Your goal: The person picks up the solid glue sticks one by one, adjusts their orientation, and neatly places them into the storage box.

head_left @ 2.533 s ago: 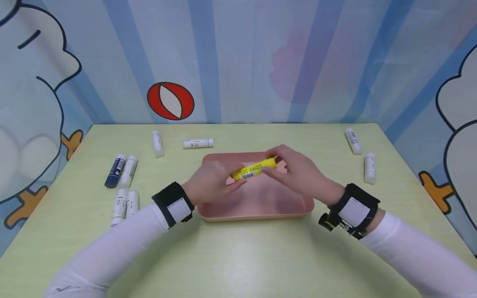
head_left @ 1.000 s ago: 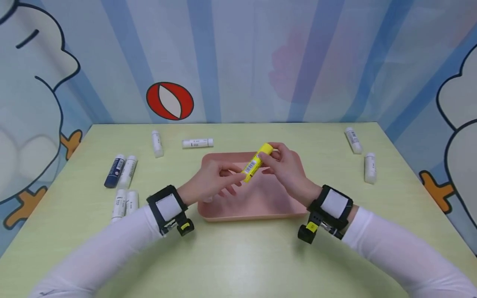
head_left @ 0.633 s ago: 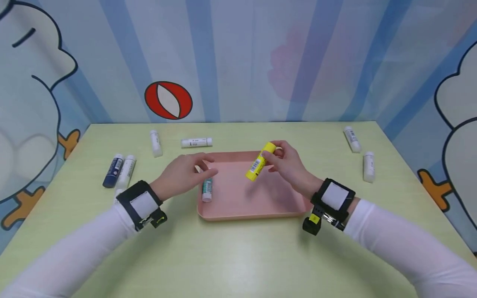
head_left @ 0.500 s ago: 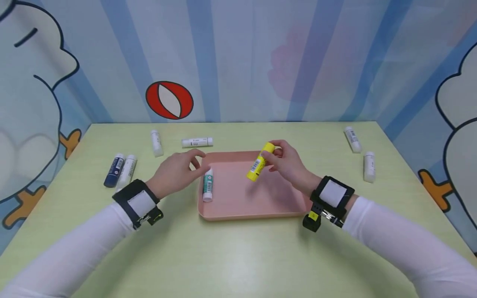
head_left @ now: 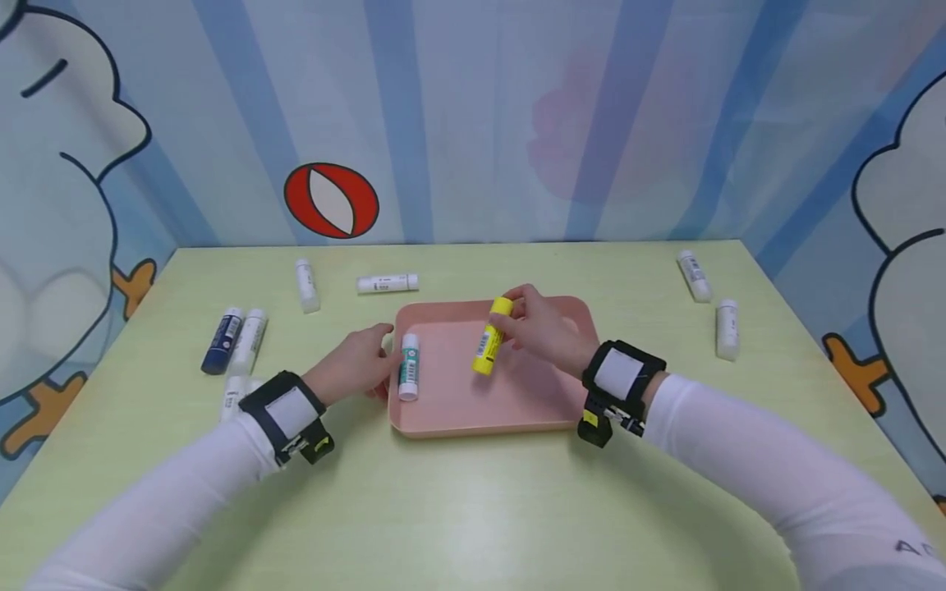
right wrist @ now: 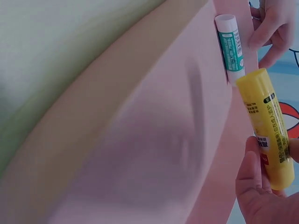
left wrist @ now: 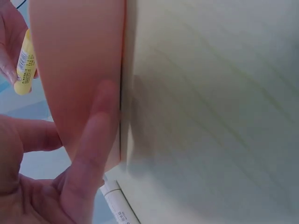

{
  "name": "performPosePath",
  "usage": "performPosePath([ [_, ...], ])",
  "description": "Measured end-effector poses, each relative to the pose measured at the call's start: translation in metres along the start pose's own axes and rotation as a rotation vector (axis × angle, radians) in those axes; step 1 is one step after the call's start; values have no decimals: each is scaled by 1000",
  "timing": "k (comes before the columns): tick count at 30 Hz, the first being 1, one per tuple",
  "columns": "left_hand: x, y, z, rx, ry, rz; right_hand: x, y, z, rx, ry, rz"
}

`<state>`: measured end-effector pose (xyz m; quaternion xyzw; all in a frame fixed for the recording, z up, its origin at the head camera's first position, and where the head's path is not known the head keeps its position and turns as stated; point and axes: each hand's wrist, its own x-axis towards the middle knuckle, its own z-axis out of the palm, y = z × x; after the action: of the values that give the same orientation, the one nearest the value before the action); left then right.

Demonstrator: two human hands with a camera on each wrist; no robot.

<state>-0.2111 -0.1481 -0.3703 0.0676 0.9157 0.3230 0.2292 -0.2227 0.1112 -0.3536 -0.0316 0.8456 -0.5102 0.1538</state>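
My right hand (head_left: 543,328) holds a yellow glue stick (head_left: 488,349) tilted above the pink tray (head_left: 502,427), pinching it near its upper end between thumb and fingers. In the right wrist view the yellow glue stick (right wrist: 266,121) shows its printed label. At the tray's left side, my left hand (head_left: 351,365) grips the wall, a finger along the outside and the thumb over the rim. The left wrist view has that finger against the tray's outer wall (left wrist: 88,42). A white-and-green glue stick (head_left: 409,369) lies inside, along the tray's left edge.
Left of the tray lie a dark blue stick (head_left: 222,341), a white stick (head_left: 248,341) and others partly hidden by the left wrist. Two white sticks lie behind, one upright-pointing (head_left: 307,286), one sideways (head_left: 388,283). Two more white sticks (head_left: 695,277) are at the right.
The left hand let go of the yellow glue stick's lower end, moved left, then came down onto the tray's left wall. The right hand has lowered and shifted left with the yellow glue stick.
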Motion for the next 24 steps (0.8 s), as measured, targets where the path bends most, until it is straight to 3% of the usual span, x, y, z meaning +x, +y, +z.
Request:
performPosePath([
  [6, 3, -1, 3, -99, -1, 2, 6, -12, 18, -67, -54, -2],
  [11, 4, 1, 3, -95, -2, 14, 13, -18, 33, -133, -105, -6],
  [17, 4, 2, 2, -73, -1, -15, 21, -29, 47, -262, -154, -20],
  [24, 2, 3, 4, -60, -6, -24, 43, -21, 61, -347, -198, -26],
])
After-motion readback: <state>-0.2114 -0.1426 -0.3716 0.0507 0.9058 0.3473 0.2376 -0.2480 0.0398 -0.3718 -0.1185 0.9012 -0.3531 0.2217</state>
